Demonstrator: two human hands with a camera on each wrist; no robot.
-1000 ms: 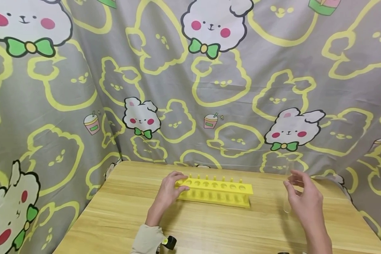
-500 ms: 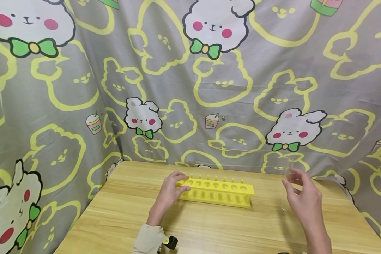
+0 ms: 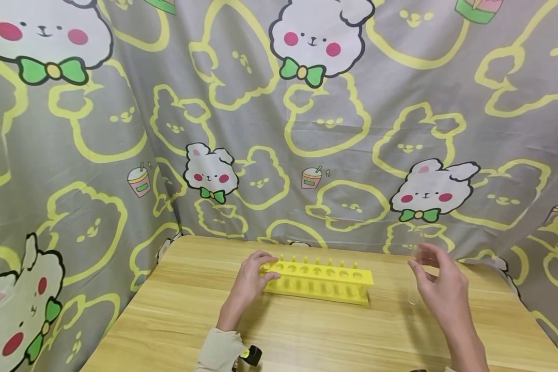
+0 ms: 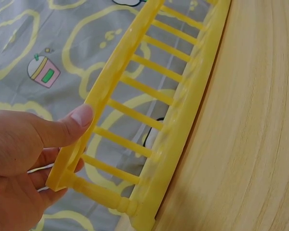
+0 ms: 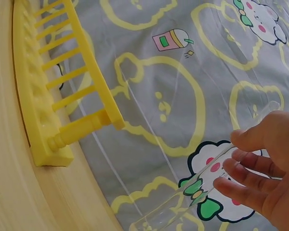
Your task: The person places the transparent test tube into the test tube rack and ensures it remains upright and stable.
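A yellow test tube rack (image 3: 318, 276) stands upright on the wooden table, with one row of round holes on top and a row of pegs along its back. My left hand (image 3: 251, 274) grips the rack's left end. In the left wrist view its thumb lies on the top bar, with fingers (image 4: 41, 175) curled beneath. To the right of the rack, my right hand (image 3: 442, 279) pinches a clear glass test tube (image 5: 171, 204) between thumb and fingers. The tube hangs nearly upright in the head view, apart from the rack. Its outline is faint against table and curtain.
The wooden table (image 3: 176, 310) runs back to a grey curtain (image 3: 260, 129) with rabbit prints, which also hangs along the left and right sides. A black strap device (image 3: 251, 355) sits at the left wrist, beside a beige sleeve.
My right hand has moved slightly left and up with the test tube, nearer the rack. The left hand keeps its grip on the rack, which has not moved on the table.
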